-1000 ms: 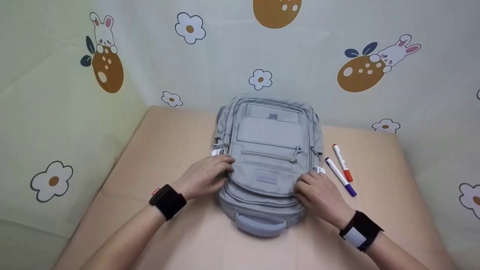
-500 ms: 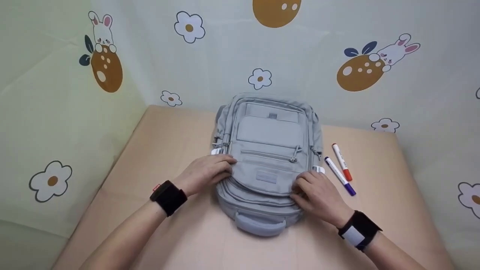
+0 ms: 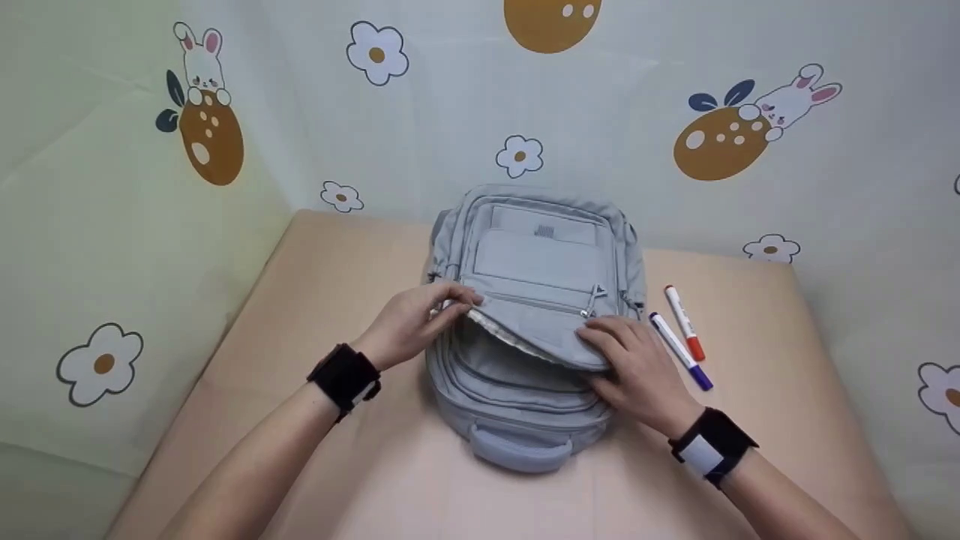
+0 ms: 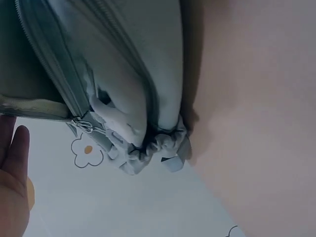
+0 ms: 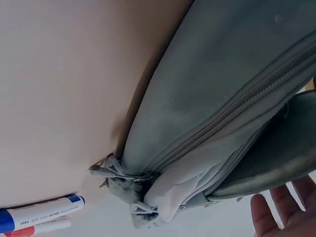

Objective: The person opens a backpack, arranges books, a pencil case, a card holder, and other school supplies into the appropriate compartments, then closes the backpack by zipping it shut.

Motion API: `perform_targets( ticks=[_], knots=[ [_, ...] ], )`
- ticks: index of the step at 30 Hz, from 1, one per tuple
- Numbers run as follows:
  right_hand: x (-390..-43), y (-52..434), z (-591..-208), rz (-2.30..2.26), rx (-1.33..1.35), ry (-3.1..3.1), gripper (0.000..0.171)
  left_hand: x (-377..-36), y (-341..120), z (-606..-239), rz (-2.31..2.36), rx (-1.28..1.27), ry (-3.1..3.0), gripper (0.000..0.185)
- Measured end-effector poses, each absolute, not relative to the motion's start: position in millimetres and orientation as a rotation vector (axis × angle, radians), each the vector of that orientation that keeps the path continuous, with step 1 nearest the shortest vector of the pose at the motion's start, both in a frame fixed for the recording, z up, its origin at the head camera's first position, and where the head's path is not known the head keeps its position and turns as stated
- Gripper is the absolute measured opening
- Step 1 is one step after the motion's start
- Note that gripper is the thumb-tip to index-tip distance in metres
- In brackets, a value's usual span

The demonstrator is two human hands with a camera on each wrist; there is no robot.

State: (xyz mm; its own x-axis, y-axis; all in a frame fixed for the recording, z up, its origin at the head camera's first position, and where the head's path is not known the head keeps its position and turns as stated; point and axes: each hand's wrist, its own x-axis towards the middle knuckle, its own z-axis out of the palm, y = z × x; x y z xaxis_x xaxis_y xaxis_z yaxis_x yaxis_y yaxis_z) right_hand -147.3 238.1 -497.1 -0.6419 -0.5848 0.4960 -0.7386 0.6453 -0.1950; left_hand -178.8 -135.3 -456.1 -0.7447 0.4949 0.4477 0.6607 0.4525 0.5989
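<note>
A grey-blue backpack [image 3: 540, 259] lies on its back, its carry handle [image 3: 521, 454] toward me. Its front flap [image 3: 544, 330] is lifted on the left, so the opened compartment [image 3: 510, 367] shows beneath. My left hand [image 3: 409, 322] pinches the flap's left edge between thumb and fingers. At the flap's right edge, my right hand [image 3: 637, 367] holds it with fingers on top and thumb below. Zip pulls [image 4: 84, 125] hang beside the opening in the left wrist view. How deep the compartment goes is hidden.
Two white markers lie on the table [image 3: 315, 300] right of the backpack: one with a red cap [image 3: 685, 322], one with a blue-purple cap [image 3: 679, 349]. A patterned cloth wall [image 3: 450, 112] stands behind and to the left.
The flap was flat a moment ago; its left side is now raised, uncovering the compartment. My left hand has moved up and away from me with it; my right hand has shifted slightly up.
</note>
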Motion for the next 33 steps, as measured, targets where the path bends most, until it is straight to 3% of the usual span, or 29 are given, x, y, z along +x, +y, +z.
perform_targets(
  ticks=[5,8,16,20,26,33],
  knots=[
    [-167,244,-492,0.636,0.904,-2.469,0.077,-187,-128,-445,-1.309,-0.903,-2.476,0.012],
    [-180,248,-489,0.759,0.843,-2.474,0.073,-194,-126,-441,-1.42,-0.869,-2.437,0.012],
    [-206,250,-478,1.301,0.516,-2.572,0.023,-210,-122,-436,-1.698,-0.768,-2.341,0.015],
    [-217,248,-470,1.443,0.326,-2.595,0.032,-213,-121,-437,-1.738,-0.772,-2.361,0.023],
    [-231,246,-461,1.464,0.254,-2.607,0.039,-225,-122,-443,-1.533,-0.79,-2.607,0.055],
    [-244,243,-455,1.547,0.17,-2.623,0.05,-247,-118,-449,-1.457,-0.711,-2.739,0.034]
  ],
)
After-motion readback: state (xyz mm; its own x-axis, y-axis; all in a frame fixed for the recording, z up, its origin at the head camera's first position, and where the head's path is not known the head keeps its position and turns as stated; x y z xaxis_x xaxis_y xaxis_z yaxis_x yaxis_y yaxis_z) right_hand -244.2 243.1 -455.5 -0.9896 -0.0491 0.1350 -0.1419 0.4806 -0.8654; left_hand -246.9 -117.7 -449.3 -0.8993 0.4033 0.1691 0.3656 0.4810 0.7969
